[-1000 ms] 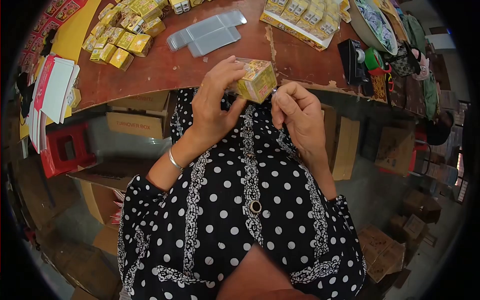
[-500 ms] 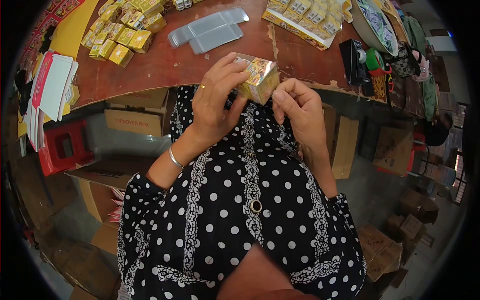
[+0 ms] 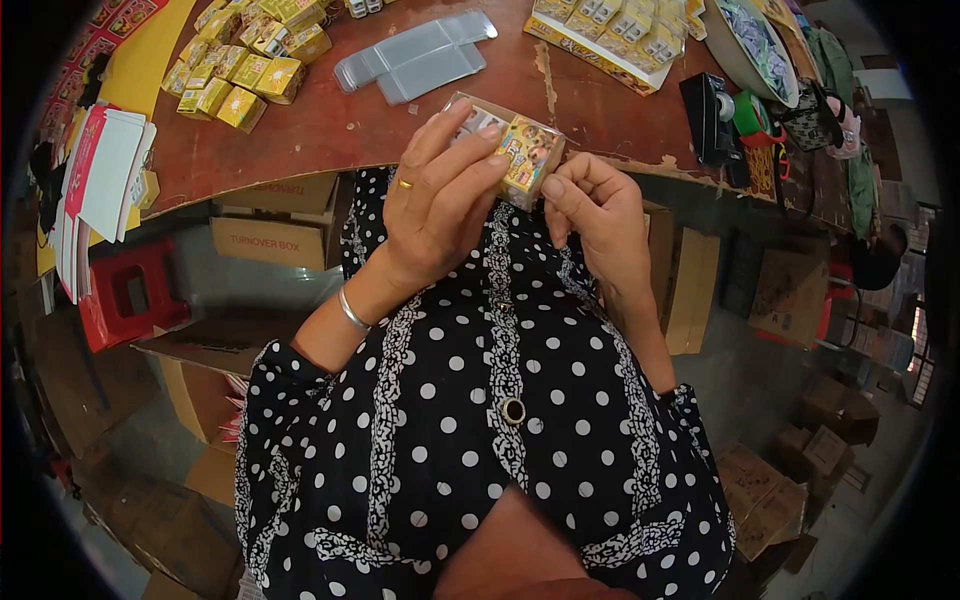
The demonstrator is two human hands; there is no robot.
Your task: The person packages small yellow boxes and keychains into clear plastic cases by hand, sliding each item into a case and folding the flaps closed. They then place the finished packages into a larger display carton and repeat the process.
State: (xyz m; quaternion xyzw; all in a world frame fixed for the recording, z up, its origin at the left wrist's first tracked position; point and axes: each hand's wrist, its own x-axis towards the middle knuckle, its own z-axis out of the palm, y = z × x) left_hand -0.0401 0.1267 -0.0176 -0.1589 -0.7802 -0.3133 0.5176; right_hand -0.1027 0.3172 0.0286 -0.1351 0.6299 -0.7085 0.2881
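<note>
In the head view, a clear plastic box (image 3: 527, 152) with small yellow printed boxes inside is held over the table's near edge. My left hand (image 3: 440, 190) wraps round its left side, fingers across the top. Thumb and forefinger of my right hand (image 3: 596, 205) pinch the box's lower right corner. Beyond the hands, an unfolded clear plastic blank (image 3: 430, 65) lies flat on the red-brown table (image 3: 380, 135).
Small yellow boxes (image 3: 240, 65) are piled at the back left. A filled display tray (image 3: 600, 65) stands back right, with a black tape dispenser (image 3: 706, 120) and a bowl (image 3: 745, 50) farther right. White cards (image 3: 112, 170) lie at left, above a red stool (image 3: 130, 290).
The clear box has turned and tilted in my hands, showing more of its printed face. My left fingers have shifted slightly over it, while my right hand keeps its pinch.
</note>
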